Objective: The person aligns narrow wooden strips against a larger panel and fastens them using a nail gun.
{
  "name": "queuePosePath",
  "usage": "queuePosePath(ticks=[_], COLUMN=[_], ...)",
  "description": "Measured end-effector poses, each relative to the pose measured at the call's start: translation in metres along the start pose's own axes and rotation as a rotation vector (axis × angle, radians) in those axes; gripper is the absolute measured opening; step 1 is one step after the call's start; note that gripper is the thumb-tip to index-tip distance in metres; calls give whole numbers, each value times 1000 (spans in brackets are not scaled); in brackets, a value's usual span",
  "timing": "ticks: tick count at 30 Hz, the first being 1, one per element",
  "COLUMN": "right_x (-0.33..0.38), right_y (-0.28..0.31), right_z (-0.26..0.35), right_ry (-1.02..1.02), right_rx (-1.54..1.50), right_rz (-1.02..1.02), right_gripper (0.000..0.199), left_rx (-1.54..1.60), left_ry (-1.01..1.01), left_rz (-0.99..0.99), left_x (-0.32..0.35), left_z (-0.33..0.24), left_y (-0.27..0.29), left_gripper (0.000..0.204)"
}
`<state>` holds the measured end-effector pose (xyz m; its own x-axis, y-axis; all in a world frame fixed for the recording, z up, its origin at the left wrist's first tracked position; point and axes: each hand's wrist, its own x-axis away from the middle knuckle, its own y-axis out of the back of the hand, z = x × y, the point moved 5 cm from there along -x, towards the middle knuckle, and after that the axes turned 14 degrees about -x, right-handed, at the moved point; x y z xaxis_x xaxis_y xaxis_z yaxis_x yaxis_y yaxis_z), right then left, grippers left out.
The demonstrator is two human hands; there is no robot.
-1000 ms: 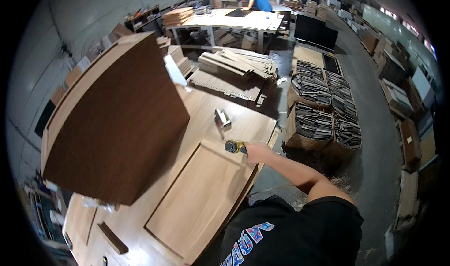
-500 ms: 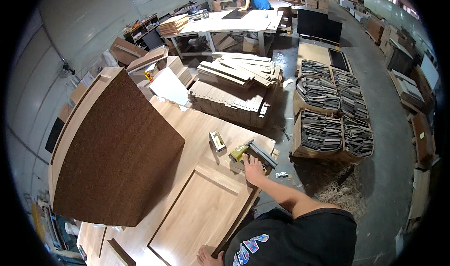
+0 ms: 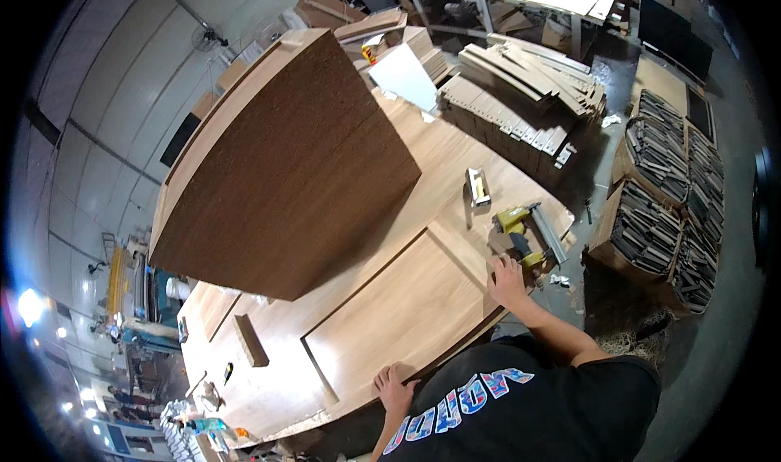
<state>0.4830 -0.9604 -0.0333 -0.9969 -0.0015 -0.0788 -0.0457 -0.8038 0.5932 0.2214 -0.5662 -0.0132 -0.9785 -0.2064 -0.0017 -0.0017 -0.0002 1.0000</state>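
A light wood framed panel (image 3: 399, 299), like a cabinet door, lies flat on the workbench before me. My left hand (image 3: 394, 389) rests at its near edge, fingers spread, thumb apart. My right hand (image 3: 508, 283) lies at its near right corner, fingers stretched over the edge and holding no tool. Just beyond that hand is a yellow-green and grey nail gun (image 3: 512, 218), lying on its side. A small open box (image 3: 478, 187) with something yellow inside sits farther back. A large box-shaped wooden piece with a dark brown side (image 3: 301, 161) stands at the left.
A short wood strip (image 3: 250, 340) lies at the left of the workbench (image 3: 285, 405). Beyond the bench are stacked boards (image 3: 504, 120) and a white sheet (image 3: 405, 76). Cartons (image 3: 606, 234) full of dark strips stand on the floor at the right.
My right hand has left the nail gun and come to the panel's corner. My left hand stays at the near edge. The view has swung left, and the distant worker is out of sight.
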Motion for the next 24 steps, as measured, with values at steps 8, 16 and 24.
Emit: queuePosePath(ticks=[8,16,24], right_x=[-9,-7,-26], right_y=[-14,-11,-21], right_z=[-1,20,10], right_ry=[-6,28,-251], right_rx=[12,93,162], right_rz=[-3,40,248], right_gripper=[63,68,83], left_rx=[13,100,120], left_ry=[-22,-40,71], left_rz=[10,-7,-104], left_x=[-13,-8,-10], left_z=[-6,1,36], left_y=[15,17,5], left_gripper=[71,63,69])
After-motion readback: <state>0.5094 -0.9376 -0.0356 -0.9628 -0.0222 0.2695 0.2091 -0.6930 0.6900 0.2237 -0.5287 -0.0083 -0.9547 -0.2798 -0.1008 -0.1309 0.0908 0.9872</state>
